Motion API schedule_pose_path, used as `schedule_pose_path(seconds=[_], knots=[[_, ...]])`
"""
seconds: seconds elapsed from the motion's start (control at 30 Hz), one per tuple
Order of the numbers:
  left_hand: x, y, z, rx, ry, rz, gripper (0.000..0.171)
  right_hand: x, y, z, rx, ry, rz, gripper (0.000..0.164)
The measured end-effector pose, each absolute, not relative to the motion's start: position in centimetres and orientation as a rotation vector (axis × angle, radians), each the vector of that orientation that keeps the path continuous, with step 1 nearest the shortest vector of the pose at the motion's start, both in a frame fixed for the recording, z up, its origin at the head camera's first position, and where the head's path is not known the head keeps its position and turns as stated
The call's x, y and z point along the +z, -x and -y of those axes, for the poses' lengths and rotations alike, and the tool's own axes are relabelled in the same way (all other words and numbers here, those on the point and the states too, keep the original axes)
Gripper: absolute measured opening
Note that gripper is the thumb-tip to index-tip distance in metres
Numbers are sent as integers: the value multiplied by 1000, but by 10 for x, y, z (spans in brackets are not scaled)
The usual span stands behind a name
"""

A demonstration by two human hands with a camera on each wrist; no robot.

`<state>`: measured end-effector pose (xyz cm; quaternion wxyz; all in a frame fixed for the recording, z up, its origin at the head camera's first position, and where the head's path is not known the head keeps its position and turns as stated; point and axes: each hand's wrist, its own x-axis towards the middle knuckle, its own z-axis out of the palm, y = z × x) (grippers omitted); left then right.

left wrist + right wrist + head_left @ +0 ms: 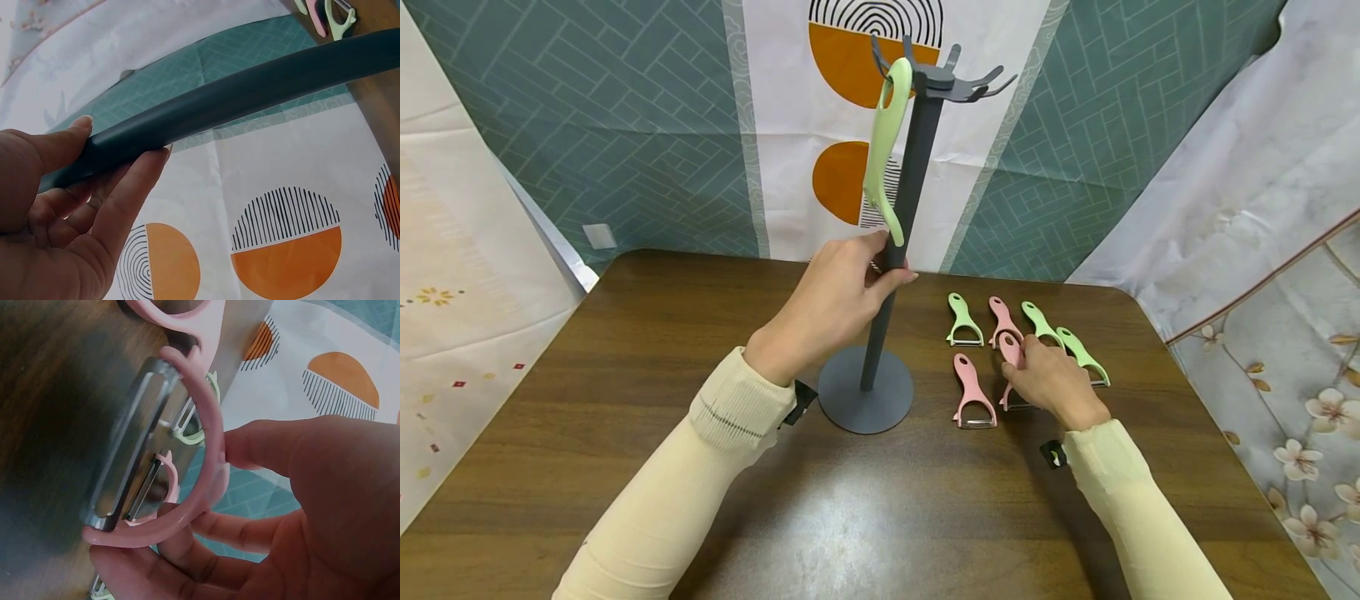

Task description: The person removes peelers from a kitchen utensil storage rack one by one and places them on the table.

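A dark grey stand (pixel 917 167) with several hooks at its top rises from a round base. My left hand (pixel 831 292) holds its pole (pixel 250 100) between thumb and fingers, well above the base. From a hook on the left side hangs a green peeler (pixel 886 137), its lower end just above those fingers. Over at the right, my right hand (pixel 1052 379) pinches a pink peeler (pixel 215 425) near the base of its U-shaped head. The blade of this peeler faces away from the palm in the right wrist view.
Beside the right hand lie another pink peeler (pixel 972 387), a green peeler (pixel 961 317) and a farther pink peeler (pixel 1000 317). Two more green ones lie behind it, partly covered by the hand. The brown table (pixel 625 400) ends at a patterned cloth backdrop (pixel 655 150).
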<state>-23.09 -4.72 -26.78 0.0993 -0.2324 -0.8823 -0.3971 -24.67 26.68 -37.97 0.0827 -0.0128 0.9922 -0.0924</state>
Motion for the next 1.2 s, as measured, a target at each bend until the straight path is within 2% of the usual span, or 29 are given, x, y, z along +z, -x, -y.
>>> schedule_pose_path(seconds=[0.57,1.2], knots=[[-268,231,48,-1168,697,2607,17,-383,248,-266,-236,3,-2887,29],[-268,231,48,-1175,704,2602,15,-386,248,-269,-192,-36,-2815,29]])
